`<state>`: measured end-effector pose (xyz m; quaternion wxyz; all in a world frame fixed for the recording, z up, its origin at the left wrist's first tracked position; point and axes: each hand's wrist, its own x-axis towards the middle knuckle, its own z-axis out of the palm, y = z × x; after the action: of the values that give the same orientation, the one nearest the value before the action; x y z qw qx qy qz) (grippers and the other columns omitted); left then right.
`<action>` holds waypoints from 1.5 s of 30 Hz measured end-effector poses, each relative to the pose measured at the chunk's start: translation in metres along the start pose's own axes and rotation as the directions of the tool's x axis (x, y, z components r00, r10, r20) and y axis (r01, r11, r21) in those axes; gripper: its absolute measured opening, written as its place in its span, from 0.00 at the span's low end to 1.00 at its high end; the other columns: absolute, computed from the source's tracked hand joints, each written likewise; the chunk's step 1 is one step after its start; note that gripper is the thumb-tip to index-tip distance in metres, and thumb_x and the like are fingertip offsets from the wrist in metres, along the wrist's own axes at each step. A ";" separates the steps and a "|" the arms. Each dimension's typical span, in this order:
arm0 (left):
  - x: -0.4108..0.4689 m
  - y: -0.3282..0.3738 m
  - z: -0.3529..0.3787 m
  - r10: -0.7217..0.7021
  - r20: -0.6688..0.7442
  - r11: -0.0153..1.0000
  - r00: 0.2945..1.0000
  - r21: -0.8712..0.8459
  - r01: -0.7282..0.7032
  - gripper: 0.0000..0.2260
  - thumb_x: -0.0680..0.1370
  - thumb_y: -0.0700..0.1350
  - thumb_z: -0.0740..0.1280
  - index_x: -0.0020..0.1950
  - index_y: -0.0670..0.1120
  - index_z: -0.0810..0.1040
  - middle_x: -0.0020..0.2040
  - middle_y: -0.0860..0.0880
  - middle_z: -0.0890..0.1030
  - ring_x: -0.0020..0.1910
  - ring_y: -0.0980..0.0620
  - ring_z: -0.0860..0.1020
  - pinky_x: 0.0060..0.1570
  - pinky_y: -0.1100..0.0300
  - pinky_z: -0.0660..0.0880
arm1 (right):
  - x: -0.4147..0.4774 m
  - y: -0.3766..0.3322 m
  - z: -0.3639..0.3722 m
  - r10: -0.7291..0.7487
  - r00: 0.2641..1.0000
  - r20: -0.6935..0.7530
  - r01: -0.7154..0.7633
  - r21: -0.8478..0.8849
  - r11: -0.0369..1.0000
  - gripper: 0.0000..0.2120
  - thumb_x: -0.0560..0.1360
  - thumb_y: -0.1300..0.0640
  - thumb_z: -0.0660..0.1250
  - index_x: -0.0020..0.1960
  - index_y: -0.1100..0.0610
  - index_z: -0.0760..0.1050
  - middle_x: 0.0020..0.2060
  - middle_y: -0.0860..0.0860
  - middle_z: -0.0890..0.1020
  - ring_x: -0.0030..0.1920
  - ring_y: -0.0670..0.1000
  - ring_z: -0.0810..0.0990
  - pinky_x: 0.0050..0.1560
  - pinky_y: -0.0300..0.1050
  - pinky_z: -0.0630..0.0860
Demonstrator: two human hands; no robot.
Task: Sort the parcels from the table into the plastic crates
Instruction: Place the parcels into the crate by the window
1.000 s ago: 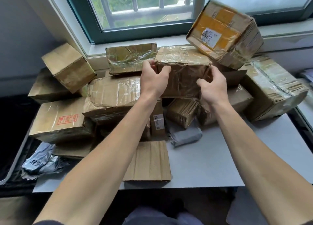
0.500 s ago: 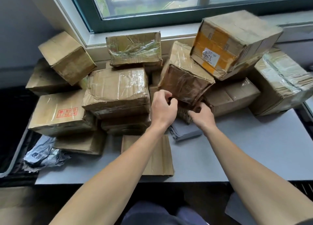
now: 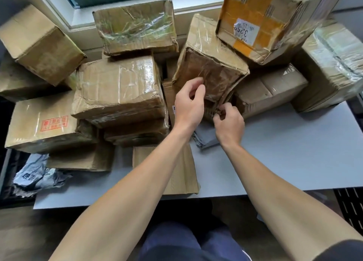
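The box [image 3: 211,64] stands tilted on the pile directly ahead of both hands, its lower edge down at the fingertips and its top leaning away toward the window. It is plain brown cardboard, darker and rubbed on the face that looks at the hands, wound all over in clear tape that wrinkles and catches the light; its corners are crushed and the lower edge is frayed (the fluted layers show there). The right hand [image 3: 228,125] has its fingers curled in and pinches that frayed lower edge. The left hand [image 3: 189,107] is just beside it, its thumb and bent fingers up against the dark face, and whether they actually grip cannot be told. Beyond the right hand, an orange box [image 3: 261,23] with a white label leans on the top of the box. Left of the left hand sits a wide taped carton [image 3: 119,89] stacked on others. Under the right wrist a grey bag [image 3: 206,139] lies on the tabletop [image 3: 284,152], and a flat carton [image 3: 184,174] lies beneath the left forearm.
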<state>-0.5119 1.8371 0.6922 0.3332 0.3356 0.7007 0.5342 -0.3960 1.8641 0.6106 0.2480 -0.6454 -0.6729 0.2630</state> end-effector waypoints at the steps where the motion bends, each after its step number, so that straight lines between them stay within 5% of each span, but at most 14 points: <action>1: 0.006 0.005 -0.001 0.001 0.010 1.000 1.000 0.001 -0.001 0.14 0.85 0.44 0.65 0.70 0.47 0.79 0.63 0.55 0.81 0.63 0.59 0.79 0.66 0.60 0.76 | -0.001 -0.001 0.002 -0.006 1.000 -0.011 0.005 -0.006 1.000 0.09 0.78 0.58 0.69 0.58 0.57 0.79 0.55 0.57 0.82 0.54 0.62 0.80 0.48 0.52 0.73; 9: 0.009 0.009 -0.016 -0.026 0.175 0.997 0.984 0.071 0.013 0.20 0.85 0.44 0.64 0.78 0.45 0.71 0.73 0.51 0.77 0.67 0.61 0.74 0.64 0.71 0.69 | -0.033 -0.005 -0.022 -0.019 0.988 -0.156 0.041 0.135 0.990 0.04 0.73 0.61 0.70 0.47 0.55 0.77 0.43 0.50 0.79 0.42 0.53 0.77 0.39 0.45 0.69; 12: 0.000 0.007 -0.030 -0.036 0.196 0.991 0.980 0.130 0.011 0.19 0.85 0.46 0.64 0.77 0.45 0.73 0.71 0.51 0.77 0.66 0.61 0.73 0.69 0.64 0.70 | -0.058 -0.001 -0.042 -0.059 0.979 -0.197 0.098 0.195 0.976 0.05 0.73 0.62 0.70 0.47 0.54 0.77 0.41 0.49 0.79 0.41 0.50 0.77 0.40 0.48 0.76; 16: -0.032 0.002 -0.054 -0.090 0.242 0.987 0.966 0.155 0.053 0.20 0.84 0.50 0.67 0.76 0.47 0.73 0.69 0.52 0.78 0.67 0.56 0.75 0.65 0.62 0.73 | -0.092 -0.007 -0.062 -0.208 0.953 -0.219 0.263 0.262 0.929 0.08 0.73 0.67 0.72 0.48 0.58 0.78 0.42 0.50 0.79 0.41 0.46 0.77 0.41 0.40 0.76; 21: -0.081 -0.025 -0.102 -0.141 0.083 0.989 0.987 0.063 0.136 0.16 0.82 0.43 0.70 0.69 0.52 0.76 0.61 0.54 0.82 0.61 0.59 0.80 0.61 0.59 0.78 | -0.129 -0.031 -0.042 -0.345 0.929 -0.135 0.371 0.328 0.869 0.08 0.72 0.66 0.70 0.49 0.59 0.77 0.44 0.50 0.77 0.43 0.47 0.76 0.45 0.38 0.76; 27: -0.128 -0.058 -0.151 -0.203 -0.052 0.979 0.978 -0.010 0.202 0.17 0.80 0.35 0.69 0.61 0.56 0.79 0.58 0.56 0.84 0.57 0.61 0.82 0.55 0.65 0.79 | -0.176 -0.047 -0.017 -0.268 0.949 0.168 0.173 0.434 0.884 0.12 0.74 0.49 0.69 0.52 0.48 0.68 0.43 0.44 0.76 0.43 0.45 0.77 0.44 0.34 0.73; 31: -0.135 -0.082 -0.167 -0.298 -0.031 0.951 0.954 -0.090 0.294 0.13 0.81 0.36 0.70 0.62 0.49 0.80 0.57 0.51 0.85 0.55 0.60 0.83 0.52 0.67 0.78 | -0.185 -0.053 -0.005 -0.125 0.952 0.279 0.006 0.393 0.920 0.14 0.79 0.56 0.71 0.55 0.43 0.68 0.43 0.46 0.77 0.43 0.46 0.77 0.44 0.37 0.74; 38: -0.119 -0.100 -0.186 -0.309 0.209 0.943 0.928 -0.060 0.328 0.11 0.81 0.45 0.71 0.64 0.52 0.80 0.57 0.55 0.85 0.57 0.60 0.82 0.54 0.68 0.77 | -0.178 -0.069 0.003 0.065 0.930 0.361 -0.209 0.375 0.903 0.13 0.75 0.50 0.64 0.59 0.45 0.72 0.57 0.48 0.80 0.56 0.47 0.80 0.57 0.50 0.81; 45: -0.112 -0.101 -0.193 -0.295 0.274 0.943 0.915 -0.069 0.325 0.11 0.81 0.43 0.71 0.63 0.50 0.80 0.56 0.52 0.85 0.56 0.54 0.82 0.54 0.67 0.77 | -0.168 -0.082 0.006 0.129 0.919 0.373 -0.287 0.405 0.868 0.11 0.82 0.61 0.63 0.63 0.50 0.72 0.57 0.46 0.80 0.57 0.43 0.79 0.53 0.39 0.76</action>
<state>-0.6210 1.6225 0.6464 0.5212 0.2680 0.6640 0.4644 -0.4533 1.6941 0.6631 0.2433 -0.5855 -0.5505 0.5431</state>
